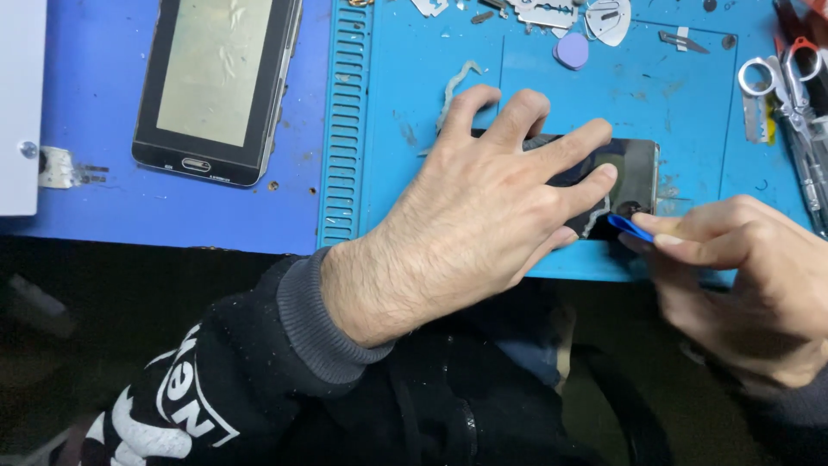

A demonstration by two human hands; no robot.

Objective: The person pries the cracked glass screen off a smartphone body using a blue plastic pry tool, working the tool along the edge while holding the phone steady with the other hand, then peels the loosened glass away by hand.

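My left hand (470,211) lies flat on a dark phone (634,173). The fingers (565,147) are spread wide and press down on it, so most of the phone is hidden under my hand. They are not curled around anything. Only the right end of the phone shows, dark and shiny.

My right hand (750,276) is just beside the phone, at its near right corner. Its fingers (690,229) are pinched shut on a small blue pick (630,227). The tip of the pick touches the phone's edge at that corner.

The phone lies on a light blue mat (431,69), close to the mat's near edge. The mat has a row of slots down its left side. It sits on a darker blue tabletop (86,103).

Well apart to the left, another device with a black frame and a pale screen (216,82) lies on the tabletop. At the far side of the mat I see a round purple pick (572,50), some small metal bits (543,12) and a pale twisted strip (457,82). At the far right are scissors with silver loops (763,76) and other tools, too bunched up to tell apart.

My left arm wears a black sleeve with a grey cuff (319,319).
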